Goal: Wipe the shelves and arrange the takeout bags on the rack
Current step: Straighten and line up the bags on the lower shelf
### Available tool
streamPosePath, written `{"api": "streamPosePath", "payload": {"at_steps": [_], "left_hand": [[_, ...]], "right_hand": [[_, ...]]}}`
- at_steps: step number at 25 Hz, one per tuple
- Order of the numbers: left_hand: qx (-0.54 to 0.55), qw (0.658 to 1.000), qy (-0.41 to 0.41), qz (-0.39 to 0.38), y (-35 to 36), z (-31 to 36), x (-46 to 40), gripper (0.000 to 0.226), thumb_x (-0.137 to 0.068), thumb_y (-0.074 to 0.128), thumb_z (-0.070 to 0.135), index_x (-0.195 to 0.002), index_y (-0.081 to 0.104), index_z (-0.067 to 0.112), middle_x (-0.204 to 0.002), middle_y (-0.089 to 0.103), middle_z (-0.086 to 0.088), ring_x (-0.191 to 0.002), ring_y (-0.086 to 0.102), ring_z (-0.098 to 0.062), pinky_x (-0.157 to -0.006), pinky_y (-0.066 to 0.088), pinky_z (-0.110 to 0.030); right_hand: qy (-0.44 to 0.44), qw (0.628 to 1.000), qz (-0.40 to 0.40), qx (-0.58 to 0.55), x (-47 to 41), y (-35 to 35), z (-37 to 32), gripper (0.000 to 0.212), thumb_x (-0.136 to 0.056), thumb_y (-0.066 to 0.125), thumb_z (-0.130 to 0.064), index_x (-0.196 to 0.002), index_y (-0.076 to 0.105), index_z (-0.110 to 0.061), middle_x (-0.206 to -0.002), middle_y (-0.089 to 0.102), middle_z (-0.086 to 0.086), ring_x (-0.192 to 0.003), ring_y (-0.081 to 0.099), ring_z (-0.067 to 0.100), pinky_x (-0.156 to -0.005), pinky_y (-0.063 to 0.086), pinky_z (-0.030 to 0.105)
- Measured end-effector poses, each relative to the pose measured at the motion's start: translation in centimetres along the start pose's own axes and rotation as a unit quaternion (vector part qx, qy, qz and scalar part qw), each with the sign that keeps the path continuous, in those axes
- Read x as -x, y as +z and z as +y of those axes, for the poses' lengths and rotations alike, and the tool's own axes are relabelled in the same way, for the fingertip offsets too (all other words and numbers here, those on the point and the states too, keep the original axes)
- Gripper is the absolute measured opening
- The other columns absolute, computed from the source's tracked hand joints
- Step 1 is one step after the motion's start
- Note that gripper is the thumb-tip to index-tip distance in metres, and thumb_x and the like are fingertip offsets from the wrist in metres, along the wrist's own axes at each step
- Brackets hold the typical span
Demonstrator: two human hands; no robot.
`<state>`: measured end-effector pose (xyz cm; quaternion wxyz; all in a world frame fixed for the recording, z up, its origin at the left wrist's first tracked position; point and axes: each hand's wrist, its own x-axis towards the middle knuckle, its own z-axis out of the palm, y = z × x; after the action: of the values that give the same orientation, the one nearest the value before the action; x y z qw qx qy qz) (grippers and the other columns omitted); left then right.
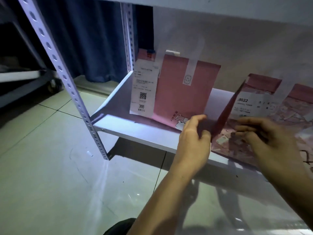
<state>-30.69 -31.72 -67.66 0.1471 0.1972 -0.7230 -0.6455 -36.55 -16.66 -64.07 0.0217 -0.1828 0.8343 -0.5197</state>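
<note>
Two pink takeout bags stand on the low white shelf (135,131) of the metal rack. The left bag (183,92) is upright, with a receipt numbered 366 (144,89) hanging on its front. The second bag (250,106), patterned and labelled with a white sticker, stands at the shelf's front edge. My left hand (194,138) has its curled fingers at that bag's near left edge. My right hand (264,133) is against its patterned front, fingers curled; its grip is not plain. A third pink bag (301,99) shows at the far right.
A perforated grey upright (67,80) stands at the rack's front left corner and another (129,41) at the back. The shelf above (220,7) overhangs the bags. Blue curtain (94,39) hangs behind; a wheeled cart (33,82) sits left on the glossy tiled floor.
</note>
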Motion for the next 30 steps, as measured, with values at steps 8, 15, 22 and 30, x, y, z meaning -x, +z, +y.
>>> {"api": "streamPosePath", "payload": {"at_steps": [8,15,22,30], "left_hand": [[0.03,0.992,-0.004,0.119,-9.0,-0.7,-0.7,0.036,-0.1,0.044,0.014,-0.122,0.055,0.041,-0.125,0.06,0.02,-0.116,0.059,-0.008,-0.094,0.058,-0.039],[0.067,0.961,-0.019,0.269,-13.2,-2.1,-1.1,0.035,-0.097,0.042,0.005,-0.105,0.059,0.035,-0.106,0.064,0.019,-0.101,0.061,-0.011,-0.094,0.056,-0.047],[0.051,0.967,-0.007,0.249,-13.4,-2.3,-1.0,0.038,-0.098,0.044,0.006,-0.104,0.059,0.04,-0.105,0.063,0.023,-0.106,0.061,-0.01,-0.093,0.057,-0.047],[-0.058,0.964,0.037,0.256,-15.4,-1.2,-0.4,0.043,-0.1,0.045,0.014,-0.136,0.047,0.038,-0.138,0.049,0.012,-0.118,0.05,0.006,-0.094,0.047,-0.024]], "right_hand": [[0.026,0.997,-0.058,-0.043,-2.0,7.8,-1.6,0.041,-0.099,0.058,-0.012,-0.109,0.057,-0.052,-0.099,0.065,-0.039,-0.099,0.061,-0.011,-0.086,0.051,0.021],[0.067,0.993,-0.013,-0.1,-4.2,10.4,-1.3,0.045,-0.098,0.064,-0.023,-0.14,0.049,-0.025,-0.124,0.059,-0.015,-0.119,0.054,0.008,-0.099,0.038,0.023],[0.132,0.983,0.052,-0.119,-5.6,10.8,-1.9,0.008,-0.096,0.065,-0.026,-0.102,0.07,-0.029,-0.065,0.073,-0.017,-0.071,0.072,0.015,-0.065,0.057,0.029],[0.097,0.976,0.02,-0.195,-2.8,11.0,-3.7,0.019,-0.103,0.056,-0.025,-0.093,0.072,-0.029,-0.095,0.077,-0.001,-0.094,0.072,0.03,-0.084,0.06,0.053]]}}
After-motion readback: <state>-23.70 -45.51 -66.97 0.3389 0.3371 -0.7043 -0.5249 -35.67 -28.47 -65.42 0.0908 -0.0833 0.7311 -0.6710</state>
